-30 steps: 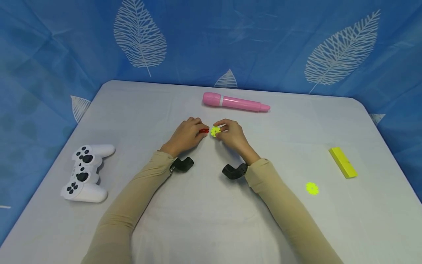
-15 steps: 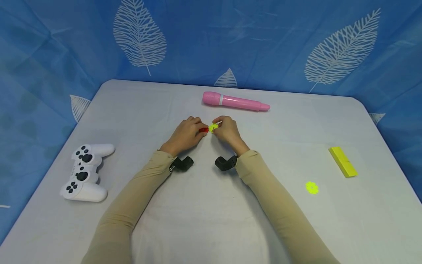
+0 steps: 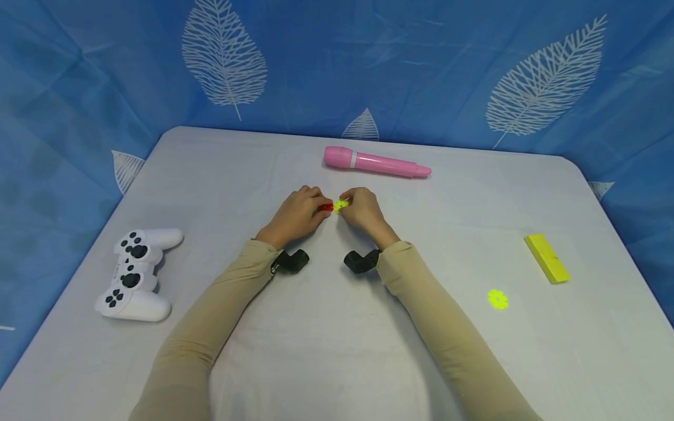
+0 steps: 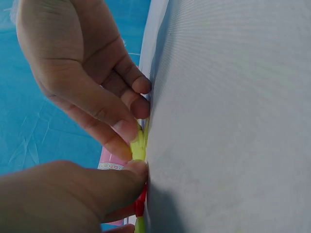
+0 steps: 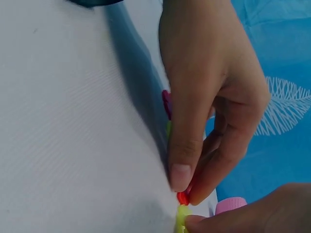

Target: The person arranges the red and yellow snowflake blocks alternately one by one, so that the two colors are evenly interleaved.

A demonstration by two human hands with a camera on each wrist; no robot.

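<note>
Over the middle of the table, my left hand [image 3: 295, 216] pinches a red notched disc [image 3: 325, 207] between thumb and fingers. Green and purple pieces [image 5: 166, 104] stick out past that hand in the right wrist view. Facing it, my right hand [image 3: 364, 210] grips a bright yellow notched disc [image 3: 341, 206] by its edge. The yellow disc [image 4: 139, 145] comes right up to my left thumb in the left wrist view. Red and yellow meet edge to edge between the two hands. Fingers cover much of both discs.
A pink toy microphone [image 3: 376, 162] lies beyond the hands. To the left is a white game controller [image 3: 139, 275]. Another yellow notched disc [image 3: 497, 299] and a yellow block [image 3: 547, 258] lie on the right of the white table [image 3: 326, 351].
My right hand has moved left, bringing the yellow disc up against the red one, and the disc has turned slightly. My left hand has stayed in place.
</note>
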